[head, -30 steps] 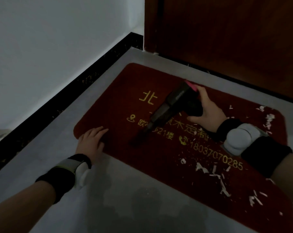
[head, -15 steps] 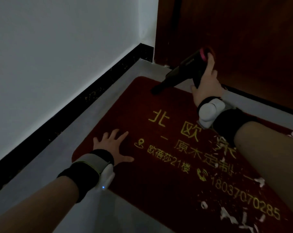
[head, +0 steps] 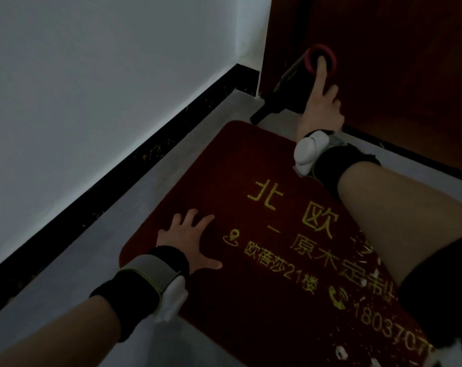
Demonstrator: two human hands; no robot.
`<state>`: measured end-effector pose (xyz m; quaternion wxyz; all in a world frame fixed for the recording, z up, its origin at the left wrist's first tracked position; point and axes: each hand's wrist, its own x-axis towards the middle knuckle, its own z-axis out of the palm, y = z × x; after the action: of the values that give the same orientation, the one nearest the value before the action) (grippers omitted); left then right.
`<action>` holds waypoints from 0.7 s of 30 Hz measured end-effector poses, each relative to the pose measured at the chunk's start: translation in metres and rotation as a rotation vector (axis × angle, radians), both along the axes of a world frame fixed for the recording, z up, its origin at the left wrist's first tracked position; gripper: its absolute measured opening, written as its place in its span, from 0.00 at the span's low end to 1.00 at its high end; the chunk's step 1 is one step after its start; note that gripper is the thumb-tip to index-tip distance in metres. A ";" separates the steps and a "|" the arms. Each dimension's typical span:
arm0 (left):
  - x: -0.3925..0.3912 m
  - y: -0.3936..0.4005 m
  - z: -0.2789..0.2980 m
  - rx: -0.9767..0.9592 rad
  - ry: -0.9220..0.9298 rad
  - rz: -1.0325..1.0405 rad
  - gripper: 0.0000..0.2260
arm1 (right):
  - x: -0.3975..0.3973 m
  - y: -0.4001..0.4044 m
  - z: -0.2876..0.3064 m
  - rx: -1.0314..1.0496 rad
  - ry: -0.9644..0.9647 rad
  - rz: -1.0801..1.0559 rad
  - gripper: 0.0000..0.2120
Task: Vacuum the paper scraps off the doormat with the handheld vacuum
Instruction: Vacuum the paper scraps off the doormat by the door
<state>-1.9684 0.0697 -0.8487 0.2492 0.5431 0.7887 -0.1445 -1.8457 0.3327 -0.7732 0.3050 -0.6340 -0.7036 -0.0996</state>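
Note:
A dark red doormat [head: 240, 181] with yellow lettering lies on the grey floor. My right hand [head: 321, 107] grips the black handheld vacuum [head: 293, 86], index finger stretched onto its pink-ringed rear end. The vacuum's nozzle tip touches down at the mat's far corner, by the door frame. My left hand [head: 187, 239] presses flat on the mat's near-left part, fingers spread. A few white paper scraps [head: 341, 352] show on the mat at the lower right, partly hidden by my right forearm.
A white wall [head: 105, 88] with a black skirting board [head: 118, 192] runs along the left. A dark brown wooden door [head: 396, 62] stands just behind the mat. Grey floor [head: 65, 274] borders the mat on the left and near side.
My right hand swept the vacuum from the mat's middle up to its far corner by the door. My left hand stayed flat on the mat. My view swung left, leaving most scraps out of view.

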 end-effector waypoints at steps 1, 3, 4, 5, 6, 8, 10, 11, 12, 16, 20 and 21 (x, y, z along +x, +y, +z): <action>0.000 0.001 0.001 -0.008 -0.002 0.001 0.48 | 0.004 0.005 -0.001 -0.072 -0.023 0.009 0.30; 0.001 0.001 0.001 -0.018 0.002 -0.005 0.48 | 0.016 0.014 0.002 -0.253 -0.028 0.085 0.29; 0.001 0.002 0.001 -0.019 0.007 -0.011 0.48 | 0.023 0.019 0.006 -0.293 0.009 0.093 0.30; 0.000 0.001 0.000 -0.022 0.012 -0.011 0.48 | 0.027 0.024 0.009 -0.291 0.042 0.087 0.31; 0.000 0.001 0.001 -0.023 0.016 -0.013 0.48 | 0.033 0.026 0.013 -0.285 0.061 0.076 0.31; 0.001 0.001 0.001 -0.031 0.015 -0.013 0.48 | 0.048 0.028 0.020 -0.282 0.050 0.106 0.33; 0.004 0.003 0.001 -0.056 0.024 -0.015 0.49 | 0.072 0.028 0.028 -0.308 0.004 0.184 0.36; 0.003 0.003 0.000 -0.076 0.022 -0.005 0.49 | 0.078 0.027 0.032 -0.334 -0.006 0.239 0.38; 0.003 0.004 0.000 -0.096 0.027 -0.002 0.49 | 0.086 0.025 0.036 -0.351 -0.022 0.281 0.40; 0.008 0.013 0.007 -0.194 0.082 -0.017 0.50 | 0.101 0.022 0.046 -0.336 -0.080 0.313 0.46; 0.019 0.024 0.018 -0.267 0.129 -0.026 0.49 | 0.113 0.019 0.049 -0.319 -0.215 0.258 0.48; 0.021 0.026 0.020 -0.281 0.127 -0.021 0.50 | 0.115 0.018 0.048 -0.315 -0.231 0.246 0.48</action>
<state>-1.9475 0.0955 -0.8287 0.2711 0.5008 0.7691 -0.2902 -1.7306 0.3507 -0.7250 0.1296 -0.5678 -0.8126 -0.0226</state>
